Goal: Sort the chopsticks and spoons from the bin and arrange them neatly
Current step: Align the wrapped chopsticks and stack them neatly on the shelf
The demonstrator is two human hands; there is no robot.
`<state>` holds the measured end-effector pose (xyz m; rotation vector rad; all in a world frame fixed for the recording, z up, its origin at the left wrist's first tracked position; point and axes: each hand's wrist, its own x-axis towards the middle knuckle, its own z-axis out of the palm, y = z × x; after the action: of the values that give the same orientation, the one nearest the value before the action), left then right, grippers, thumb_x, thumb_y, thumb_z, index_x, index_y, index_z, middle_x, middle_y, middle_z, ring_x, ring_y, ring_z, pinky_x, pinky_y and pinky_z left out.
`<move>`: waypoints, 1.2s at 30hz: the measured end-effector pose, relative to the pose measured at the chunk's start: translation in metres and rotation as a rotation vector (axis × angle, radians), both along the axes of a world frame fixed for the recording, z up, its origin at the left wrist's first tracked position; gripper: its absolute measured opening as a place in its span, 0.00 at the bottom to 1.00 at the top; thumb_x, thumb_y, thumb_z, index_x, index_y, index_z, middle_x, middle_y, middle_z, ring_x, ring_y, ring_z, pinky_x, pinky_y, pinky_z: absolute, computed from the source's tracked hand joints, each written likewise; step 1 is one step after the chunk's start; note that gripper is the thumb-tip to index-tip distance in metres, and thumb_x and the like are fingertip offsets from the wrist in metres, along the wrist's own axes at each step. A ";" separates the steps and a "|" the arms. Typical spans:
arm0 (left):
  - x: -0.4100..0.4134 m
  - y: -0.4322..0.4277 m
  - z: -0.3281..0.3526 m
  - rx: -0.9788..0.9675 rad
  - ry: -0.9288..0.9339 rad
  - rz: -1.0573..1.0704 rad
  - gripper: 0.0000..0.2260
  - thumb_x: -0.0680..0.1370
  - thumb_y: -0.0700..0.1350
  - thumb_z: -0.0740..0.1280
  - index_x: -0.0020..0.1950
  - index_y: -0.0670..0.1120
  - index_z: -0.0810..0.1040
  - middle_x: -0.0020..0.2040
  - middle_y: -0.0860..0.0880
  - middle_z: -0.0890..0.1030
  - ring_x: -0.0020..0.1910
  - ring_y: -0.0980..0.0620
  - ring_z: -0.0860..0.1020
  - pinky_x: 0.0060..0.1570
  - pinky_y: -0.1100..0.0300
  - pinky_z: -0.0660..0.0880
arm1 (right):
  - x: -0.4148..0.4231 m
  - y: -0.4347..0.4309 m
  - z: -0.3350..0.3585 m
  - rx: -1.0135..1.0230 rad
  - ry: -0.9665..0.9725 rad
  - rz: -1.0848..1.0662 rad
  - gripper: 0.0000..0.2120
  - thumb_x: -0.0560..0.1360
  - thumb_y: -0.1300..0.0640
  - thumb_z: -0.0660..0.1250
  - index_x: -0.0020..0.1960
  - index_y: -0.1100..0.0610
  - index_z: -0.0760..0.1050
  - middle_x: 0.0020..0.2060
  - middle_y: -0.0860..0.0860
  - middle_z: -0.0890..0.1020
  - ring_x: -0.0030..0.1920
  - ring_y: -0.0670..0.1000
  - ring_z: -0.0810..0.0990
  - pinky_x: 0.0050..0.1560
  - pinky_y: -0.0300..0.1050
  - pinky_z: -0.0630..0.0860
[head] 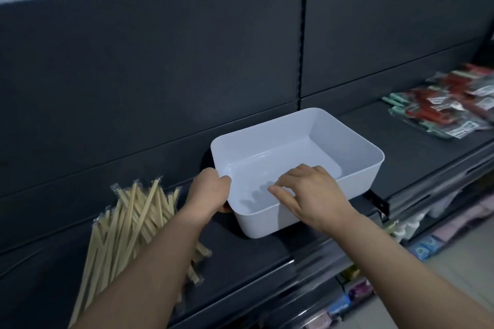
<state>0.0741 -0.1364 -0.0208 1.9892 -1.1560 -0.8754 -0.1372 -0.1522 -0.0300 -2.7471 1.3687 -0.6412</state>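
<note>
Chopsticks (133,211), wooden and each in a clear sleeve, lie in a loose fanned heap on the dark shelf (401,147) at about 8 o'clock from the white plastic bin (355,149), near it but not touching. Bin sits on the same shelf at frame centre; its floor shows bare, only finger shadows on it. No spoons identifiable anywhere. Left hand (211,192) clamps the bin's near-left corner, thumb over the rim, fingers outside the wall. Right hand (310,189) reaches over the near rim into the bin, fingers bent down toward the floor, nothing visible in them; hands are apart. Judgement: the emptying step looks finished or nearly so, a last check of the bin. Next would be squaring up the heap, which calls for gathering the sleeves parallel with ends aligned; the slick wrappers will likely slide. Red and green packets (454,107) lie at 2 o'clock, well apart; contents too small to tell. A black round shape sits behind the bin at 10 o'clock, unidentified. Lower shelves at 4 o'clock hold blurred goods (427,243). The left forearm crosses over the heap's right edge.
</note>
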 end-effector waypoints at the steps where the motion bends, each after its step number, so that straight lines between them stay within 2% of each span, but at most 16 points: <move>1: -0.010 -0.005 0.006 -0.007 0.018 0.001 0.15 0.70 0.42 0.57 0.44 0.31 0.75 0.44 0.33 0.81 0.41 0.35 0.82 0.35 0.38 0.80 | -0.009 -0.005 0.003 -0.011 -0.003 -0.013 0.28 0.77 0.37 0.46 0.44 0.48 0.81 0.39 0.44 0.82 0.44 0.51 0.78 0.44 0.45 0.67; 3: -0.033 -0.019 0.013 -0.010 0.050 -0.010 0.13 0.72 0.38 0.56 0.47 0.31 0.76 0.44 0.36 0.82 0.38 0.37 0.83 0.34 0.40 0.81 | -0.029 -0.017 0.007 -0.050 -0.015 -0.051 0.27 0.78 0.38 0.45 0.39 0.49 0.79 0.35 0.44 0.80 0.42 0.51 0.77 0.43 0.45 0.66; 5: -0.060 -0.032 0.018 0.019 0.080 -0.038 0.12 0.74 0.36 0.55 0.46 0.35 0.77 0.42 0.39 0.83 0.37 0.37 0.83 0.35 0.42 0.82 | -0.050 -0.030 0.011 -0.069 -0.007 -0.136 0.28 0.78 0.39 0.44 0.36 0.51 0.77 0.33 0.45 0.78 0.41 0.51 0.76 0.44 0.46 0.67; 8: -0.099 -0.054 0.018 0.059 0.100 -0.075 0.11 0.73 0.37 0.55 0.46 0.40 0.77 0.40 0.42 0.82 0.36 0.38 0.83 0.37 0.43 0.82 | -0.081 -0.045 0.010 0.026 0.044 -0.311 0.24 0.81 0.43 0.47 0.34 0.53 0.71 0.32 0.48 0.75 0.41 0.53 0.73 0.49 0.48 0.68; 11: -0.135 -0.075 0.016 0.053 0.181 -0.110 0.10 0.77 0.40 0.58 0.50 0.39 0.77 0.44 0.40 0.83 0.37 0.42 0.84 0.38 0.49 0.83 | -0.107 -0.053 0.005 0.119 0.046 -0.431 0.21 0.81 0.46 0.50 0.34 0.53 0.67 0.31 0.48 0.73 0.39 0.53 0.71 0.56 0.50 0.67; 13: -0.154 -0.084 0.016 0.021 0.289 -0.160 0.11 0.80 0.43 0.58 0.54 0.41 0.78 0.52 0.41 0.82 0.43 0.46 0.83 0.42 0.54 0.82 | -0.118 -0.056 0.006 0.112 0.034 -0.480 0.20 0.81 0.46 0.50 0.37 0.51 0.70 0.34 0.47 0.75 0.42 0.52 0.73 0.62 0.52 0.65; 16: -0.165 -0.081 0.012 -0.027 0.276 -0.235 0.13 0.83 0.44 0.57 0.65 0.46 0.73 0.56 0.48 0.80 0.51 0.50 0.80 0.49 0.55 0.78 | -0.118 -0.058 0.009 0.060 -0.001 -0.508 0.18 0.81 0.46 0.51 0.49 0.49 0.78 0.45 0.46 0.81 0.52 0.52 0.76 0.62 0.51 0.64; 18: -0.156 -0.076 0.004 -0.017 0.234 -0.233 0.12 0.82 0.43 0.59 0.65 0.47 0.73 0.54 0.50 0.80 0.51 0.51 0.80 0.47 0.56 0.78 | -0.105 -0.060 0.010 0.013 -0.009 -0.453 0.15 0.81 0.49 0.54 0.54 0.50 0.79 0.48 0.48 0.82 0.54 0.54 0.77 0.58 0.51 0.66; 21: -0.122 -0.064 -0.006 -0.020 0.159 -0.160 0.11 0.81 0.42 0.61 0.62 0.48 0.75 0.54 0.50 0.80 0.49 0.53 0.79 0.43 0.60 0.77 | -0.073 -0.060 0.007 -0.069 -0.073 -0.313 0.09 0.77 0.54 0.63 0.53 0.54 0.81 0.47 0.51 0.83 0.50 0.57 0.78 0.50 0.51 0.70; 23: -0.089 -0.052 -0.010 -0.027 0.090 -0.107 0.11 0.80 0.43 0.61 0.62 0.48 0.76 0.54 0.51 0.80 0.49 0.55 0.80 0.48 0.59 0.78 | -0.045 -0.055 0.004 -0.090 -0.085 -0.232 0.08 0.73 0.57 0.68 0.51 0.55 0.82 0.45 0.52 0.83 0.47 0.58 0.79 0.47 0.51 0.71; 25: -0.054 -0.034 -0.013 -0.017 0.002 -0.046 0.10 0.79 0.44 0.62 0.59 0.49 0.78 0.54 0.52 0.81 0.52 0.53 0.80 0.54 0.54 0.78 | -0.010 -0.047 0.000 -0.061 -0.053 -0.137 0.08 0.73 0.57 0.67 0.52 0.54 0.81 0.45 0.52 0.83 0.48 0.57 0.79 0.47 0.50 0.71; 30: 0.025 0.016 -0.020 0.006 -0.109 0.118 0.10 0.77 0.42 0.65 0.57 0.44 0.80 0.53 0.43 0.83 0.55 0.44 0.81 0.55 0.48 0.78 | 0.078 -0.014 -0.011 0.056 0.017 0.108 0.13 0.78 0.54 0.60 0.60 0.51 0.77 0.53 0.49 0.80 0.56 0.54 0.76 0.54 0.50 0.68; 33: 0.065 0.054 -0.021 0.022 -0.179 0.191 0.11 0.77 0.41 0.64 0.58 0.45 0.80 0.55 0.45 0.82 0.56 0.45 0.80 0.57 0.55 0.76 | 0.124 0.008 -0.013 0.121 0.061 0.193 0.14 0.79 0.52 0.58 0.62 0.50 0.74 0.55 0.49 0.79 0.58 0.53 0.74 0.55 0.48 0.68; 36: 0.104 0.093 -0.020 -0.010 -0.391 0.303 0.13 0.79 0.44 0.62 0.63 0.47 0.77 0.59 0.46 0.81 0.58 0.47 0.77 0.52 0.60 0.73 | 0.162 0.028 -0.021 0.265 0.074 0.234 0.16 0.79 0.48 0.57 0.64 0.51 0.72 0.57 0.50 0.78 0.59 0.53 0.74 0.55 0.47 0.70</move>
<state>0.1782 -0.0436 -0.0406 2.3143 -1.0163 -0.3336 0.0249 -0.1237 -0.0507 -2.6776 1.0329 -0.3234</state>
